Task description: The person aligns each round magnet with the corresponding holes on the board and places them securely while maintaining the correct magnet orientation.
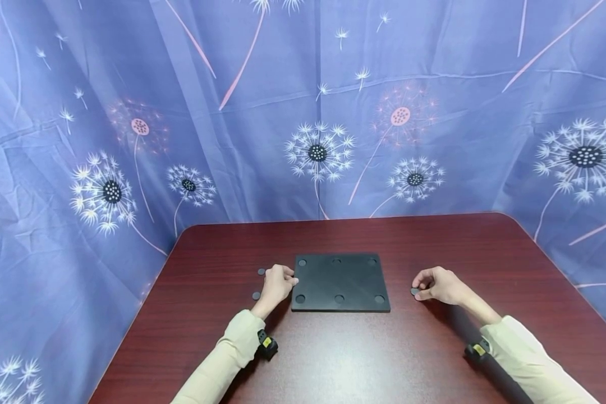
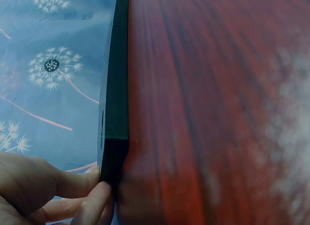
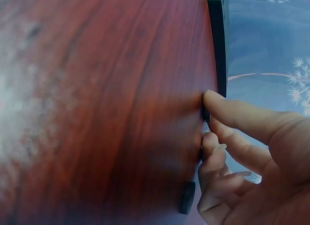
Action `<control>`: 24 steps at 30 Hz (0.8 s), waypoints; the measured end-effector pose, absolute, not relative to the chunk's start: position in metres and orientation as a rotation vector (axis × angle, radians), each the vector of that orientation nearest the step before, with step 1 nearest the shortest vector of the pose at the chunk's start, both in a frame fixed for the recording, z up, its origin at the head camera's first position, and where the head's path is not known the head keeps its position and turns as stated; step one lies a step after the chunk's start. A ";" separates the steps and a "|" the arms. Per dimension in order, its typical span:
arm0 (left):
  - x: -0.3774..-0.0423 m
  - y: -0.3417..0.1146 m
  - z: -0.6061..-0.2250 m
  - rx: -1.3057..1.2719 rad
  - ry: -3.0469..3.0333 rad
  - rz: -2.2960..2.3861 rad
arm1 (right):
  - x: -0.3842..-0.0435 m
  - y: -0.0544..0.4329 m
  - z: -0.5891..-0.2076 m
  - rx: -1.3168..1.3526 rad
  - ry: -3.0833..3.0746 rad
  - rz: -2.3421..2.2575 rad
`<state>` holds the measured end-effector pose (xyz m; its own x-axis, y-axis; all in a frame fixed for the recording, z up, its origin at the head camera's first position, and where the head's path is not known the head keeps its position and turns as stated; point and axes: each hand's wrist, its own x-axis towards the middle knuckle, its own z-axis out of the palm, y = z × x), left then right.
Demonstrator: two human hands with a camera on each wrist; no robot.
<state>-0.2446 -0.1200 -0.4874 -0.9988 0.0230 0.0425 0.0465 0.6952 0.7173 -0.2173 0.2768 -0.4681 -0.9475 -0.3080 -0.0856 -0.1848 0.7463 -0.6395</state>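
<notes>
A black rectangular board (image 1: 339, 280) with round recesses along its two long sides lies flat on the table. At its left edge my left hand (image 1: 278, 283) grips the board with thumb and fingers, and the left wrist view shows the fingertips (image 2: 99, 186) at its corner. To the right of the board, my right hand (image 1: 441, 285) pinches a small dark disc (image 1: 414, 291) between thumb and finger, close to the tabletop. Another dark disc (image 3: 187, 198) lies beside the curled fingers in the right wrist view; the hand hides it from the head view.
Two more dark discs, one farther (image 1: 261, 271) and one nearer (image 1: 256, 295), lie left of the left hand. The reddish-brown table (image 1: 343, 353) reaches back to a blue curtain (image 1: 262, 140) with dandelion prints. A black wrist device (image 1: 267, 345) sits on each sleeve.
</notes>
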 end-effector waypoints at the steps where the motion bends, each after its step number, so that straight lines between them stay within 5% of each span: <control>1: -0.245 -0.120 -0.488 -0.057 -2.868 -1.214 | -0.217 0.277 -0.468 -0.388 2.760 -0.981; 24: -0.244 -0.120 -0.487 -0.056 -2.862 -1.227 | -0.226 0.265 -0.468 -0.180 2.778 -1.237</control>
<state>-0.2445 -0.1199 -0.4868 -0.9990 0.0220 0.0395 0.0438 0.6891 0.7234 -0.2260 0.2651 -0.4676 -0.9885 -0.1463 -0.0388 -0.0690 0.6641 -0.7445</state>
